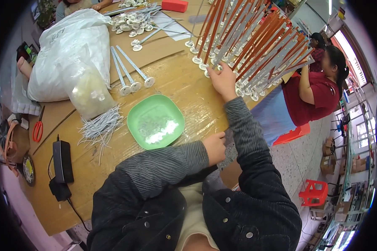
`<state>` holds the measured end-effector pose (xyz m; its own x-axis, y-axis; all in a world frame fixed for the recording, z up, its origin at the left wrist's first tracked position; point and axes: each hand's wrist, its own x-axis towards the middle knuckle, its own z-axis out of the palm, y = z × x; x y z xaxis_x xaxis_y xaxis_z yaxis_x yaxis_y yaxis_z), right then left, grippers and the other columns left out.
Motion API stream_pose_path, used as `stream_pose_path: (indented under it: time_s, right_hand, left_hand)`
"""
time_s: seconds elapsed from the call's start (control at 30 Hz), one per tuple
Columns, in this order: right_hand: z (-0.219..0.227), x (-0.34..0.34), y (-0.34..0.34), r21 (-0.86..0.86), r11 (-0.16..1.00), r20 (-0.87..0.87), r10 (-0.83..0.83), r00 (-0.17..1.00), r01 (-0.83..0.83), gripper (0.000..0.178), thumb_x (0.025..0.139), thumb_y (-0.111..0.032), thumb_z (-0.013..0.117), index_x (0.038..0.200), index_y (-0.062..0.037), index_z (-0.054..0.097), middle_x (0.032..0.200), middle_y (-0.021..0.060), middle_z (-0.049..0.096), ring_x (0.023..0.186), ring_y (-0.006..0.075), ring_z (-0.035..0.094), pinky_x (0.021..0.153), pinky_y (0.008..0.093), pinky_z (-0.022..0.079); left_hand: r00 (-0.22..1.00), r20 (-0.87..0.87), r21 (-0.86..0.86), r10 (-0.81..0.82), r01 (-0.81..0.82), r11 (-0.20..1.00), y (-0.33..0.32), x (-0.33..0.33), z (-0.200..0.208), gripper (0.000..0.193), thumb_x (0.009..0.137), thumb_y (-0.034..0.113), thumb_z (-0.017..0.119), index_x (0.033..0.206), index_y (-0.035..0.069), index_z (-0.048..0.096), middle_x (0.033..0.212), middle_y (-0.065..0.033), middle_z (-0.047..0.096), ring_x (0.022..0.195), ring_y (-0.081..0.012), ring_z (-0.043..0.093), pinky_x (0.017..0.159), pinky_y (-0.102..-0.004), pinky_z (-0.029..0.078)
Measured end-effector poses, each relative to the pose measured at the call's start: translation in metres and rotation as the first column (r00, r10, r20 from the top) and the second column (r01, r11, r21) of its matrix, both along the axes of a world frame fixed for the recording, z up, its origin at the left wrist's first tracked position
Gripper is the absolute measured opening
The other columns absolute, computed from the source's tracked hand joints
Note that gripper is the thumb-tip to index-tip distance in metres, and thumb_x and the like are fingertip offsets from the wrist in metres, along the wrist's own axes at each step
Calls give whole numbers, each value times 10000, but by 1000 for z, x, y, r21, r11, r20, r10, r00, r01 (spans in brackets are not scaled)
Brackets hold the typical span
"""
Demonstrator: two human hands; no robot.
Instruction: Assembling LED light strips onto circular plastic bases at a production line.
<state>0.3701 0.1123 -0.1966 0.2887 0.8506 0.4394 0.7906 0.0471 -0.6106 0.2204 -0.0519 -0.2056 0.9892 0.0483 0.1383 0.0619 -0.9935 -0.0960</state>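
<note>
My right hand [223, 81] reaches to the edge of a dense stand of upright strips, its fingers closed round the lower end of a grey strip [227, 52]. White round bases [197, 60] carry these strips, some grey and some orange-brown [255, 48]. My left hand [215, 148] rests by the table's near edge, fingers curled in; whatever they may hold is hidden. Left of it stands a green plastic bowl [132, 125] with small clear pieces in the bottom. Three grey strips with round white bases [135, 86] lie flat beyond the bowl.
White ties [100, 129] lie in a heap beside a large white plastic bag [71, 50]. Red-handled scissors [38, 130] and a black power adapter [63, 161] are at the left. A person in red [318, 90] sits at the right; a red stool [314, 192] stands behind.
</note>
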Motion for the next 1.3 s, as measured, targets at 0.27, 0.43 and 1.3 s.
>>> stream_pose_path:
  time_s: [0.27,0.43,1.3]
  right_hand:
    - [33,-22,-28,230,972,-167,89,982,-49,301,900,-232,710,751,24,651,577,76,593,520,110,505,522,304,416]
    - [108,-50,-47,299,902,-280,395,875,-311,279,960,-179,673,750,2,637,584,-32,533,519,38,448,478,229,319]
    - [209,-146,-51,476,469,-253,883,394,-744,260,823,-190,731,743,32,622,587,113,558,517,202,527,517,329,415]
  left_hand:
    - [999,-45,-211,22,-31,977,-8,-9,38,120,741,221,636,700,161,731,731,-5,692,850,-203,639,819,-336,449]
    - [910,414,-232,26,77,970,14,-71,149,72,706,190,639,710,120,622,732,-31,622,765,-224,615,684,-345,483]
    - [520,840,88,154,-411,908,66,-173,210,312,521,-97,805,788,-64,649,770,-157,649,706,-297,646,631,-357,523]
